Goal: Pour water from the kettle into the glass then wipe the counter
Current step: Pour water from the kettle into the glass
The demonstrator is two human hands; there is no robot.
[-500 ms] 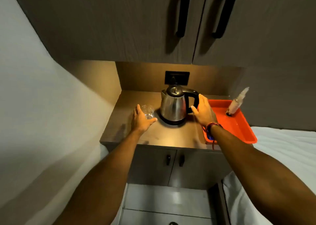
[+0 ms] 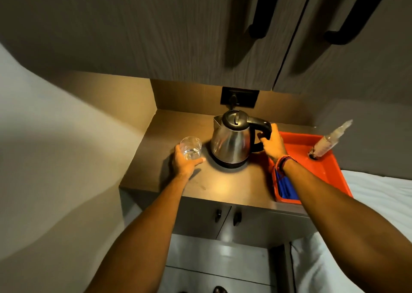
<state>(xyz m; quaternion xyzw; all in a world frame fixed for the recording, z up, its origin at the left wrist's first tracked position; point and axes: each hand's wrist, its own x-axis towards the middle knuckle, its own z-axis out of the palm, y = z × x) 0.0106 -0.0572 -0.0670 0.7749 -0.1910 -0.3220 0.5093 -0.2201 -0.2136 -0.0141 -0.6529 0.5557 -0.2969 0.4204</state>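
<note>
A steel kettle (image 2: pixel 230 144) with a black lid and handle stands on its base in the middle of the brown counter (image 2: pixel 223 185). My right hand (image 2: pixel 272 143) is wrapped around the black handle. A clear glass (image 2: pixel 190 148) with a little water in it stands left of the kettle. My left hand (image 2: pixel 186 162) cups the glass from the near side, thumb and fingers around its lower part. A blue cloth (image 2: pixel 286 188) lies in the near corner of an orange tray (image 2: pixel 334 172), partly hidden by my right forearm.
The orange tray sits at the counter's right end and holds a spray bottle (image 2: pixel 327 144) leaning against the wall. A wall socket (image 2: pixel 239 97) is behind the kettle. Upper cabinets hang low overhead. White bedding (image 2: pixel 379 203) lies to the right.
My right hand went from resting beside the handle to closing around it. My left hand moved closer around the glass. The camera moved in nearer to the counter.
</note>
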